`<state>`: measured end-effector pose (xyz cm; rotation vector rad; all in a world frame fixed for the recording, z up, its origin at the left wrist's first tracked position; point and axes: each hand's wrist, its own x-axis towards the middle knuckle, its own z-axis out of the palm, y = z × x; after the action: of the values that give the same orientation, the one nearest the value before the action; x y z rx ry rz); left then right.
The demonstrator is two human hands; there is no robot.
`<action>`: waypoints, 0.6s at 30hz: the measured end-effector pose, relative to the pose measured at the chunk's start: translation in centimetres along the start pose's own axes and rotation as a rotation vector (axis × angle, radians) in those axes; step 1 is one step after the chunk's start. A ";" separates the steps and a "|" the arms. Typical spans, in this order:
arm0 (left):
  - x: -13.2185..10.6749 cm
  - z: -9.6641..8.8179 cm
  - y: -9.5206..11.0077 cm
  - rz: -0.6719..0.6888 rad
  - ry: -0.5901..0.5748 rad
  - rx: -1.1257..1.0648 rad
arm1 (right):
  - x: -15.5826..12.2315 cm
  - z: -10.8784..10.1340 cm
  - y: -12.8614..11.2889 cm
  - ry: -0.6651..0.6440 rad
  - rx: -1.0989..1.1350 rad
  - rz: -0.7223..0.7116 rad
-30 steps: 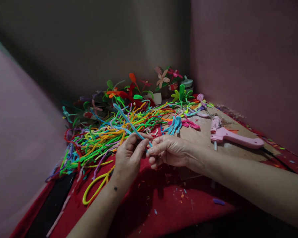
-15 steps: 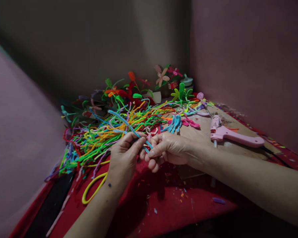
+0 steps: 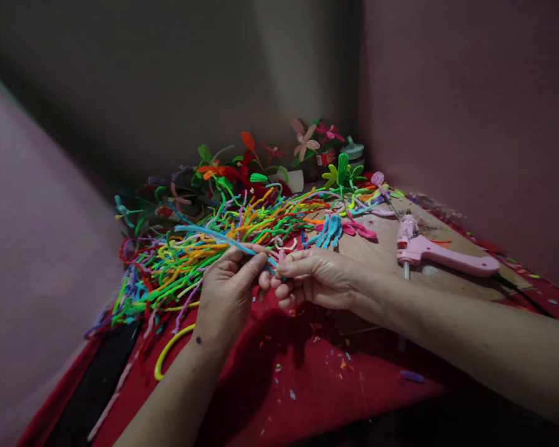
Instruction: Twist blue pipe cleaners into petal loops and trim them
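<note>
Blue fuzzy stem, held in two hands over a red-covered tabletop

Near edge: red tabletop, strewn with small coloured scraps; one purple piece, lying toward the near right.

Near left corner: one black strip, flat, running along the left edge; beside it, one pale pink stem. One yellow loop, partly hidden by the left forearm.

Centre, above the tabletop: one blue fuzzy stem, its free end reaching out over the pile toward the left edge. Left hand: thumb and forefinger pinched on the stem. Right hand: fingertips closed on its other end, just beside the left fingertips.

Left half, beyond the hands: one heaped pile of fuzzy stems, green, orange, yellow, red, purple and blue.

Right half: one brown board, carrying a pink glue gun, handle toward the right edge, cord trailing; at the board's left side, a light blue looped bundle touching magenta petals.

Far edge: assorted fuzzy flowers, orange, red, peach and pink; green leaves; one lidded jar at the far right corner.
</note>
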<state>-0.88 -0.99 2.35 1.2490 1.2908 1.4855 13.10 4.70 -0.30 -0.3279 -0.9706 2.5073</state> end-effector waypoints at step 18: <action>-1.0 -0.2 1.9 0.340 0.185 0.233 | 0.4 0.0 0.2 0.260 -0.014 -0.348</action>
<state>-0.81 -2.29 4.07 1.5742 1.4591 1.7600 12.69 4.78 -0.48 -0.4358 -0.8579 2.0844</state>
